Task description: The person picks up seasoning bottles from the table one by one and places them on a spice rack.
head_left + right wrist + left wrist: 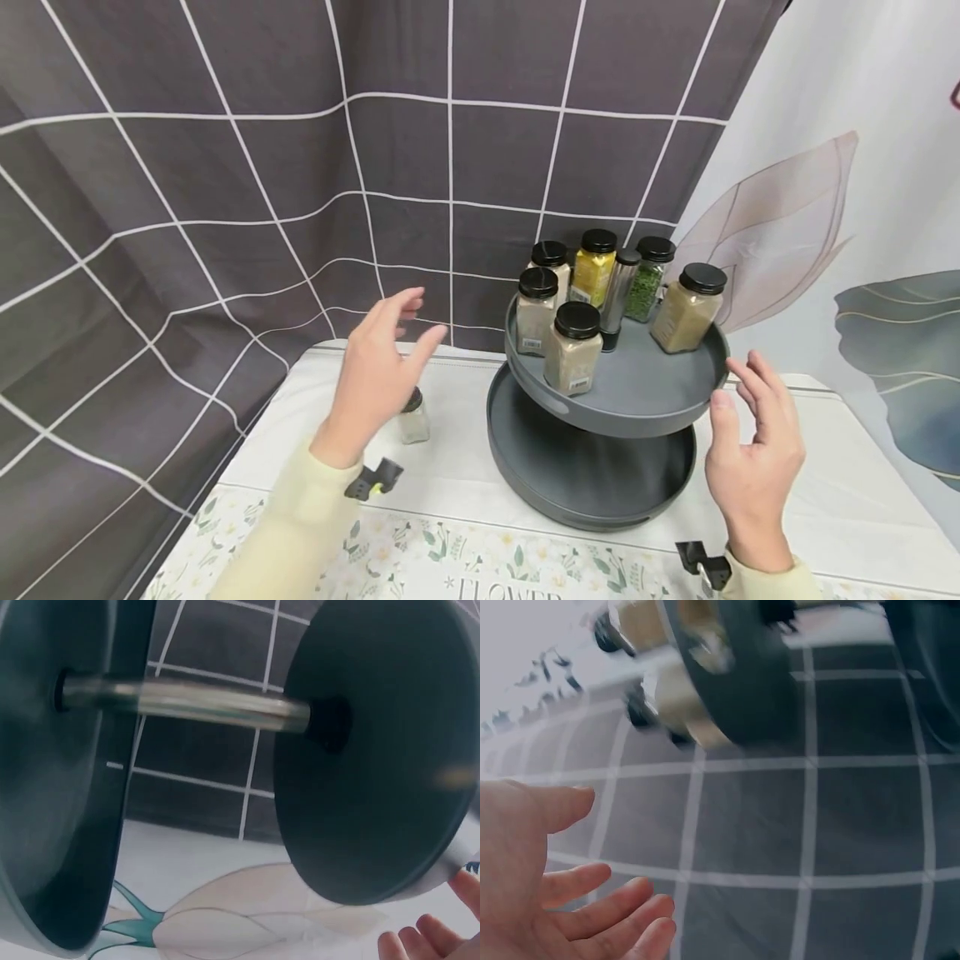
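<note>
A two-tier dark grey turntable stands on the table, with an upper tray (637, 392) and a lower tray (592, 475). The right wrist view shows a metal post (187, 701) joining them. Several black-lidded spice jars and a slim grinder (618, 292) sit on the upper tray, including a green herb jar (645, 287) and a yellow jar (592, 275). My left hand (371, 375), fingers spread and holding nothing, is raised left of the trays near a small jar (414, 423). My right hand (757, 442) is at the upper tray's right rim, fingers loosely bent; contact is unclear.
A dark curtain with white grid lines (405, 150) hangs behind and to the left. At the right hangs a pale cloth with leaf prints (787, 225). The table wears a white cover with a floral front band (442, 546).
</note>
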`<state>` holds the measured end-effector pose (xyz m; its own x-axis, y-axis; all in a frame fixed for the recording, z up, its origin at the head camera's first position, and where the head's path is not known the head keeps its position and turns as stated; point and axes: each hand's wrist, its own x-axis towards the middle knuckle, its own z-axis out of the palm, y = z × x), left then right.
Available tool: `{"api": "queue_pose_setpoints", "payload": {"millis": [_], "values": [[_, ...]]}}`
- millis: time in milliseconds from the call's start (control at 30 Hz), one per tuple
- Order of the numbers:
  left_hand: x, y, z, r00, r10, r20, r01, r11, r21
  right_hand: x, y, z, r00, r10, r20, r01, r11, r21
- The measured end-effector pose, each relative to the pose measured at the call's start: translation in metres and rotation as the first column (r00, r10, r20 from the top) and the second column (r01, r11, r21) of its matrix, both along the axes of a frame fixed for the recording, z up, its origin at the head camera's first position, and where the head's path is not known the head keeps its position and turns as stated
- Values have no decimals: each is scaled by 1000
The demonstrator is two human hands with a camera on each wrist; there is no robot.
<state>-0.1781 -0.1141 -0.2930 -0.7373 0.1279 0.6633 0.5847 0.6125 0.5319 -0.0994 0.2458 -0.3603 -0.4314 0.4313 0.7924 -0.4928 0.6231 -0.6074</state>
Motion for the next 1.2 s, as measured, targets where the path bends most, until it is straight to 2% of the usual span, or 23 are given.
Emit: {"api": "queue_pose_setpoints", "payload": {"millis": [133, 300, 400, 533, 600, 700, 767, 833, 967, 1033, 1133, 1200], "values": [[-13, -26, -22, 989, 82, 123, -74, 995, -64, -4, 9, -3, 998, 31, 56, -30, 999, -14], [-27, -48, -52, 953, 169, 252, -131, 978, -161, -7, 14, -6, 995, 77, 71, -74, 996, -48], [-34, -56, -69, 935, 196, 295, -139, 969, -205, -9, 15, -6, 992, 115, 49, -111, 991, -70], [-46, -66, -90, 915, 198, 350, -124, 967, -223, -11, 15, -7, 988, 154, 24, -151, 985, -84], [-52, -73, -100, 895, 195, 401, -106, 967, -233, -11, 16, -7, 986, 164, 19, -162, 983, -85], [-56, -83, -115, 854, 182, 487, -79, 971, -224, -11, 15, -7, 984, 177, 22, -175, 981, -83], [-58, -88, -122, 842, 160, 516, -62, 978, -201, -10, 14, -7, 983, 181, 21, -179, 980, -82], [-59, -91, -125, 846, 117, 519, -37, 986, -162, -9, 13, -8, 983, 183, 17, -181, 980, -81], [-61, -90, -126, 882, 16, 471, 46, 992, -118, -8, 12, -8, 984, 178, 4, -177, 980, -89], [-61, -89, -127, 893, -16, 450, 78, 990, -120, -7, 11, -8, 985, 175, 4, -174, 980, -96], [-61, -87, -130, 901, -29, 433, 95, 987, -133, -6, 9, -8, 986, 168, 8, -167, 982, -94], [-62, -87, -132, 899, -36, 437, 106, 985, -136, -5, 7, -7, 986, 164, 4, -163, 982, -90]]}}
